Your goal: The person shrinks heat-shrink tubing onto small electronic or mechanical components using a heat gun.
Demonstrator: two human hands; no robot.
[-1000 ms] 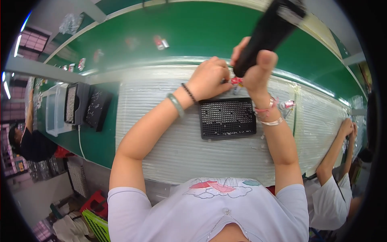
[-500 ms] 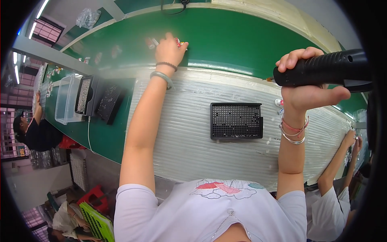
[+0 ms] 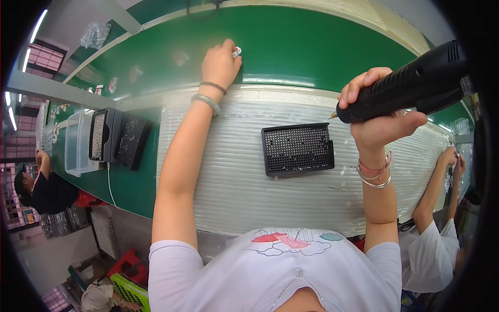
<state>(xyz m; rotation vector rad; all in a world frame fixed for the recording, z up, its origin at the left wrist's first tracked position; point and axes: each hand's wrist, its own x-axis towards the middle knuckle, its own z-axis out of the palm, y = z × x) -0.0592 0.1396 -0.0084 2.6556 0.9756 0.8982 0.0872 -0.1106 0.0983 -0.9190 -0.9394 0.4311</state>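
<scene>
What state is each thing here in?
Left hand: closed on a small item
Right hand: closed on black handheld tool
Black handheld tool: raised; running or not unclear
Black tray: flat, pale bits in it
Clear plastic box: open
Grey device: white cable attached
Ceiling lights: lit

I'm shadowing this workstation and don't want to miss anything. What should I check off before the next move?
1. Black power tool in the right hand: ok.
2. Tool's bit clear of the black tray: cannot tell; it shows near a corner, depth unclear.
3. Left hand firmly gripping the small pale piece: cannot tell.
4. Tray open side up, small pieces in it: ok.
5. Wrists free of jewellery: not ok; bangles on both.
</scene>
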